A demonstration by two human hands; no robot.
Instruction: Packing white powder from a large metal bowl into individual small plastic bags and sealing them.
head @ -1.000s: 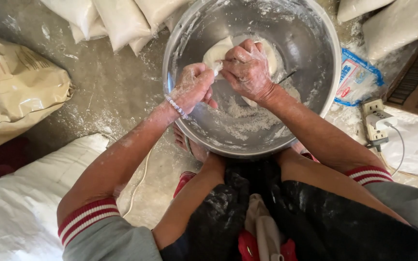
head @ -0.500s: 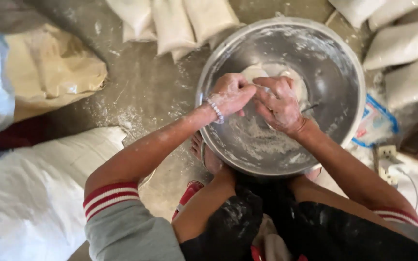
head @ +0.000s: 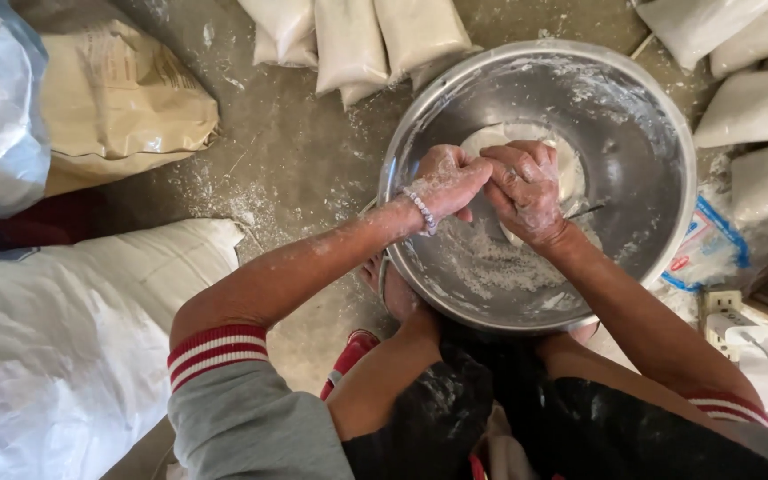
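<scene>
While fists press dough [head: 571,169] in steel bowl [head: 660,116]; left hand [head: 444,178], right hand [head: 526,188] fingers curled closed; dough axis unclear

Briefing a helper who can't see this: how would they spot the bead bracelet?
Find the big steel bowl on the floor. The left hand, dusted with flour, reaches over its rim, and the bracelet circles that wrist. It alone is a string of small pale beads; the right wrist is bare.
</scene>
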